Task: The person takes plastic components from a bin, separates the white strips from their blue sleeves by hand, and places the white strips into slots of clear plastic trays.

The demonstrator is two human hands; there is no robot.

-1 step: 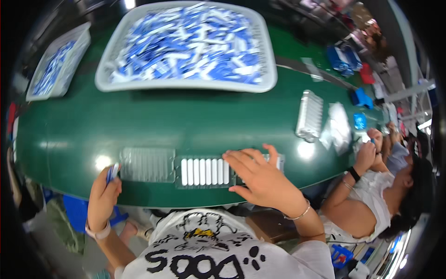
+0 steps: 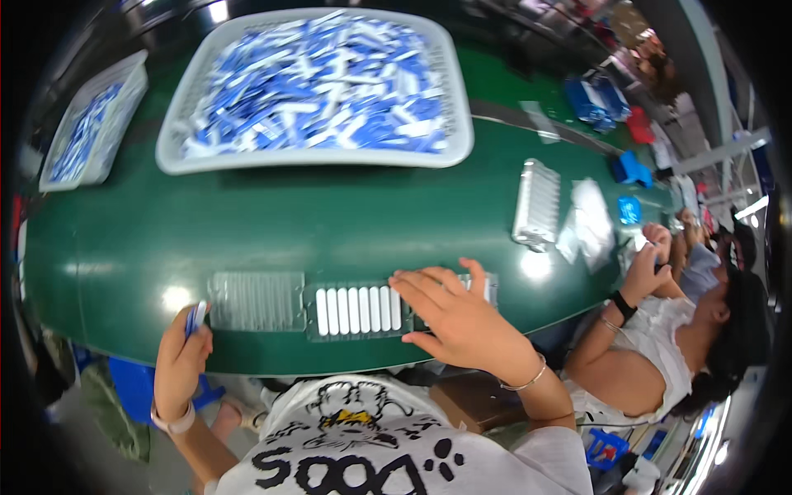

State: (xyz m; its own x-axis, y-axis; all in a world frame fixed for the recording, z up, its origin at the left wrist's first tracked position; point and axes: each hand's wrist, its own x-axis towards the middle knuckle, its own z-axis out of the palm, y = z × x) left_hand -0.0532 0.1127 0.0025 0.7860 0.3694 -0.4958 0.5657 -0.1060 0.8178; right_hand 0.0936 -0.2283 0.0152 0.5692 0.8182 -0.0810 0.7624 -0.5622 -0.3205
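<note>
My left hand (image 2: 180, 359) is closed around a blue-and-white stick-like piece (image 2: 195, 318) at the table's near left; whether there is more than one cannot be made out. Beside it lies a transparent ribbed plastic tray (image 2: 257, 302) with no pieces showing in it. Right of that, a second transparent tray (image 2: 359, 335) holds a row of several white rounded sticks (image 2: 358, 310). My right hand (image 2: 462, 318) is spread, palm down, its fingertips at this row's right end. It partly covers another tray (image 2: 492, 289) with pale contents.
A large white basket (image 2: 309, 162) heaped with blue-and-white pieces stands at the back, a smaller basket (image 2: 103, 169) at far left. To the right are stacked transparent trays (image 2: 538, 202) and a plastic bag (image 2: 591, 223). A co-worker's hands (image 2: 646, 268) work at the right edge.
The whole view has shifted slightly, so the baskets and trays sit a little further left and lower. Both hands keep their poses and places relative to the trays.
</note>
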